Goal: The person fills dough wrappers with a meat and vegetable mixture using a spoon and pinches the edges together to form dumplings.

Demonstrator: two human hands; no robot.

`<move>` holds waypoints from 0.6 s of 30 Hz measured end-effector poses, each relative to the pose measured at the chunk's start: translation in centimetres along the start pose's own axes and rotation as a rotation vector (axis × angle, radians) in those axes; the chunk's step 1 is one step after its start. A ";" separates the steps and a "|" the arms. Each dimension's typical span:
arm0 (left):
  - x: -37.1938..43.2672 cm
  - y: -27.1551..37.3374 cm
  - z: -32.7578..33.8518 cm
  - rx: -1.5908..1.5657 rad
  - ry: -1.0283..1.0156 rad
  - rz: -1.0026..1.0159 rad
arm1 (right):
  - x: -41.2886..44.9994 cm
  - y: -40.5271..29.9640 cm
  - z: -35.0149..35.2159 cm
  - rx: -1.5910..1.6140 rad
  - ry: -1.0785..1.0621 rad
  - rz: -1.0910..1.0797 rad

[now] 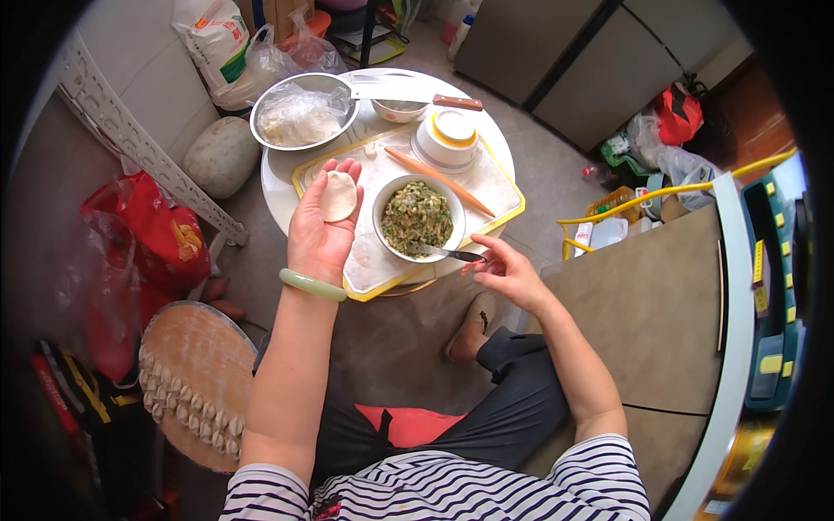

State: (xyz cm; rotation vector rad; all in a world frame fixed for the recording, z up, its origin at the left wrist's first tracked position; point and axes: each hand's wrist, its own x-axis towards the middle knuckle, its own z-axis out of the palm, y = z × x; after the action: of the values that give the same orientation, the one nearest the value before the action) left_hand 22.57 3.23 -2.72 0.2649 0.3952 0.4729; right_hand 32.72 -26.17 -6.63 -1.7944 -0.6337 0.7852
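A round dough wrapper [339, 196] lies across the upturned palm and fingers of my left hand [324, 228], held above the board's left side. My right hand [509, 268] is at the handle end of a metal spoon [449, 252], thumb and fingers apart around it. The spoon's other end rests in a white bowl [376, 228] of chopped green and brown filling [417, 218]. Under the bowl is a floury white cutting board [371, 264] with a yellow rim. A tapered wooden rolling pin [440, 181] lies on the board beside the bowl.
An upside-down bowl [446, 140] stands behind the rolling pin. A cleaver [417, 94] bridges a steel basin [257, 124] of bagged dough and a small bowl [399, 112]. At lower left, a round board [195, 345] bears several dumplings [195, 410]. A cabinet [642, 286] stands right.
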 end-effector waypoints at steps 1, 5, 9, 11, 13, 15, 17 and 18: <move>-0.1 0.2 0.0 0.017 0.005 0.006 | 0.0 -0.7 1.6 0.136 -0.007 -0.045; -1.0 0.4 -0.9 0.057 0.003 0.043 | 2.3 -3.3 4.6 0.184 0.051 0.026; -3.5 -1.0 -2.1 0.133 0.110 0.069 | 3.4 -3.5 5.9 -0.161 0.188 -0.165; -4.8 -1.3 -3.0 0.158 0.174 0.084 | 2.9 -4.3 5.7 -0.220 0.181 -0.202; -6.0 -2.2 -4.6 0.083 0.263 0.068 | 2.3 -5.3 4.9 -0.254 0.143 -0.323; -6.6 -3.8 -5.7 0.072 0.347 0.003 | 2.1 -5.7 4.3 -0.315 0.139 -0.382; -6.7 -5.4 -6.7 0.076 0.399 -0.059 | 2.2 -5.7 4.3 -0.432 0.136 -0.514; -6.7 -5.9 -6.5 0.074 0.409 -0.078 | 2.6 -5.4 4.4 -0.433 0.134 -0.510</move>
State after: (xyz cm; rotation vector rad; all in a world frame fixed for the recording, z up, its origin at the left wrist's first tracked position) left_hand 16.64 -4.09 -8.49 0.2225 0.8206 0.4360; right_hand 30.73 -19.90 -3.22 -1.9218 -1.1773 0.1843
